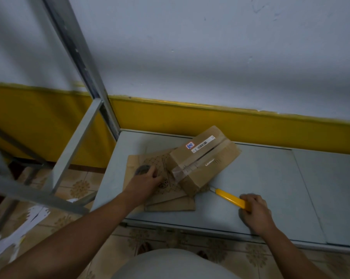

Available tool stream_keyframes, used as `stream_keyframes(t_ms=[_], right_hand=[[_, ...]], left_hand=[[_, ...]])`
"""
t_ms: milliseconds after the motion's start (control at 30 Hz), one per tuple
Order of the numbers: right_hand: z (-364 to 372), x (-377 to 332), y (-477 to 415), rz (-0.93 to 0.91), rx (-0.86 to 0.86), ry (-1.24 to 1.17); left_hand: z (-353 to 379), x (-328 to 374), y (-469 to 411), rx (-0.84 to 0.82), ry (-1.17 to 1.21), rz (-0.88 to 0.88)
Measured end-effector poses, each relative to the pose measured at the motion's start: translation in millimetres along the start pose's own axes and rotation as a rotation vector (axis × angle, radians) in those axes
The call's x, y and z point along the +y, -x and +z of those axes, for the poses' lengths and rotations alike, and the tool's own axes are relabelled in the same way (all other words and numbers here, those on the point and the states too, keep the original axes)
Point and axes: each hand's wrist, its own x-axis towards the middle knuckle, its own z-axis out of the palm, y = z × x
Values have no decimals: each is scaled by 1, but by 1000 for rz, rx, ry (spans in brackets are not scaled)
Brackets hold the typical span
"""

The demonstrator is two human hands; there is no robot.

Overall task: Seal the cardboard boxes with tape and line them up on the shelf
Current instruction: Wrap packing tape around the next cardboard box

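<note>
Right hand point(254, 208) around yellow cutter point(230, 197)

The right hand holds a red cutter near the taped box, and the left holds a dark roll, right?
Not quite: the head view shows the cutter in the right hand is yellow, not red. It is near the taped box, and the left hand holds a dark roll.

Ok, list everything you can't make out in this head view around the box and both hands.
Head view only:
dark round object: blurred, partly covered by the left hand; likely tape, unconfirmed.
yellow cutter: rear end hidden inside the right hand.
box label print: too small to read.
flat cardboard: pattern partly hidden under box and hand.
</note>
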Motion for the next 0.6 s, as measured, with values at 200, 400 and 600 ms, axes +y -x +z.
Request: stream_keyframes(t_ms=[200,400,600], right_hand=[[0,3,0,-5,3,0],[1,6,-1,-7,8,-3],[-5,-4,3,19,-35,-30]], left_hand=[[-1,1,4,7,11,3],[-8,9,3,-3,15,-21],[-6,8,6,55,-14,22]])
